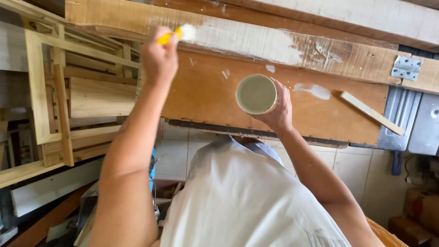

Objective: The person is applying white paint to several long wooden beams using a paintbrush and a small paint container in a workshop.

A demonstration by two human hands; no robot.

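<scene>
Left hand up at the plank, fingers wrapped tight round a yellow-handled brush, its bristles pressed flat on the wood at the edge of a broad white coat. Right hand cups a round tub of pale paste, fingers closed round its side, held over the brown board. White smears dot that board, and a thin wood strip lies on it to the right. A metal hinge sits on the plank's far right end. Stacked wooden frames crowd the left; pale floor tiles show below the board's edge.
</scene>
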